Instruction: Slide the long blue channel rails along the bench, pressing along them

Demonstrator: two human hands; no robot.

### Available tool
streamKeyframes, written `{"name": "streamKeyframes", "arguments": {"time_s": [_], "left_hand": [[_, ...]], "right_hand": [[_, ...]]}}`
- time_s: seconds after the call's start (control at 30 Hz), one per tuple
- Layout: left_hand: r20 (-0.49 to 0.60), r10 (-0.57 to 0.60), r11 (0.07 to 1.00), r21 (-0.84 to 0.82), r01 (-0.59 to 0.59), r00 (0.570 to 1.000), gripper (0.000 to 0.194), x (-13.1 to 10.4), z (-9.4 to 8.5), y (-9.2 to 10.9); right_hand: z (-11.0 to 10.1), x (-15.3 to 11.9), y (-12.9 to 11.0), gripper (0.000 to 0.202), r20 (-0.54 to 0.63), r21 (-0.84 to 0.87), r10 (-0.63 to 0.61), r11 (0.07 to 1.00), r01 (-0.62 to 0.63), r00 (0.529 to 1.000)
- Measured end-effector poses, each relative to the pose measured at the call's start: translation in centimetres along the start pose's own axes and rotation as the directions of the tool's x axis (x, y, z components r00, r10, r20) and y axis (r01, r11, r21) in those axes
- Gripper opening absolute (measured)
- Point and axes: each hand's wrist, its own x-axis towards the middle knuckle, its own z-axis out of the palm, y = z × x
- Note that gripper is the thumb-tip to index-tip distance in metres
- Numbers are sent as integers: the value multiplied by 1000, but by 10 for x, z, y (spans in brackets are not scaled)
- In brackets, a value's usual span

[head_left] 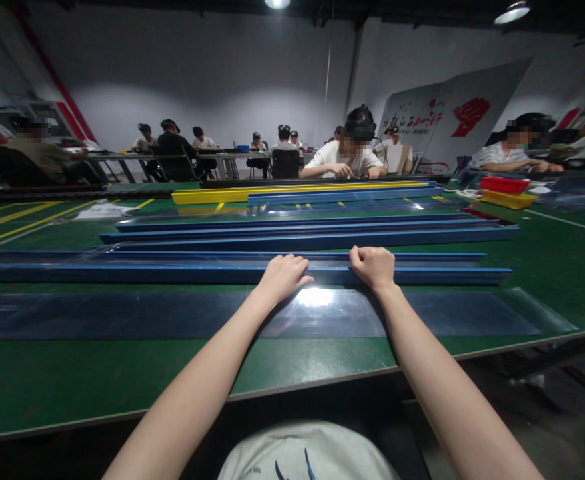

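Head view: the near rail [442, 276] is touched on top by both hands.
It is laid left to right on the tabletop [122, 380], between the clear strip [172, 313] and the far rails [372, 237]. It might be skewed by uneven pressing, and the strip creased if leaned on. The left grip [287, 273] is half curled over the rail; the right grip [373, 267] is drawn almost into a fist. Whether anything is pinched cannot be told.

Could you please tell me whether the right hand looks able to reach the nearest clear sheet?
Probably yes: the clear sheet lies just nearer than the blue strip at the right hand, with only the forearms crossing above it.
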Motion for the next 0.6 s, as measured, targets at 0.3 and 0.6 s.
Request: {"name": "streamKeyframes", "arguments": {"time_s": [0.3,0.6], "left_hand": [[19,-3,1000,11,3,1000,25,0,0,-1],[26,-8,1000,0,8,1000,25,1,-1,0]], "right_hand": [[0,0,0,44,24,-14,9,1000,-9,1000],[0,0,1,43,7,-11,0,1000,0,1000]]}}
